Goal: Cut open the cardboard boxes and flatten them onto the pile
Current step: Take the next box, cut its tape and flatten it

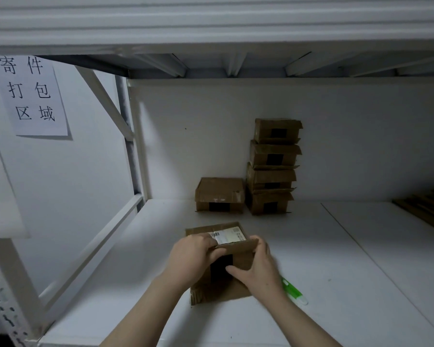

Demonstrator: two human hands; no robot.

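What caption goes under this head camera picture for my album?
Left hand and right hand grip a brown labelled cardboard box beside a green pen-shaped tool.

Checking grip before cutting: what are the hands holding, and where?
Both hold the front cardboard box: left hand grips its top edge, right hand its right side. Green tool lies unheld.

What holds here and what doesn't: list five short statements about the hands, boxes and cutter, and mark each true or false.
1. Both the left hand and the right hand hold the near box. True.
2. The green cutter is in the right hand. False: it lies on the shelf beside that hand.
3. The stack at the back has four boxes. True.
4. The single box stands right of the stack. False: it stands left of it.
5. The near box has a white label on top. True.
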